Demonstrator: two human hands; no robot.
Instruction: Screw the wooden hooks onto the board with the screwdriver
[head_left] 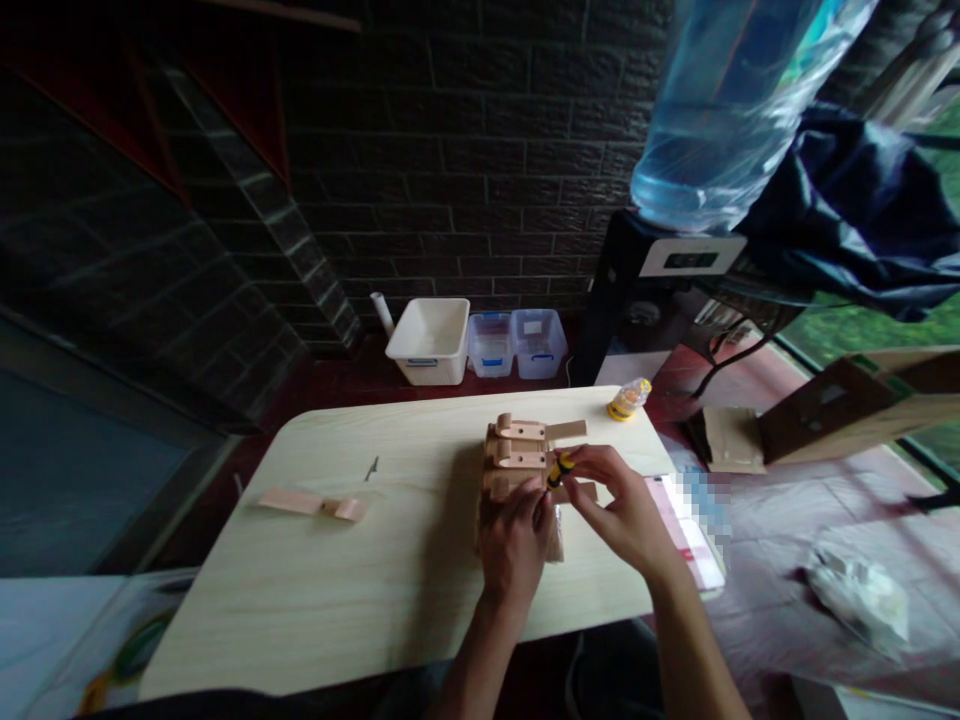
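My right hand [619,505] pinches a short yellow-and-black screwdriver [559,472], tilted over the right part of a brown block-like piece [491,445]. Close beside the tool, my left hand [516,545] rests on the near part of this piece with its fingers curled in. Whatever its fingertips hold, perhaps a small part, is hidden. Tan strips [523,430] with dark holes and rolled left ends lie across the piece, and their flat ends stick out to the right. The screwdriver's tip is hidden by the fingers.
On the table [337,590] lie a loose tan strip [296,502], a small dark metal piece [372,467], a clear yellow-based container [628,400] and a pink-white flat item [679,530]. Bins [427,345] and a water dispenser [634,300] stand beyond the table.
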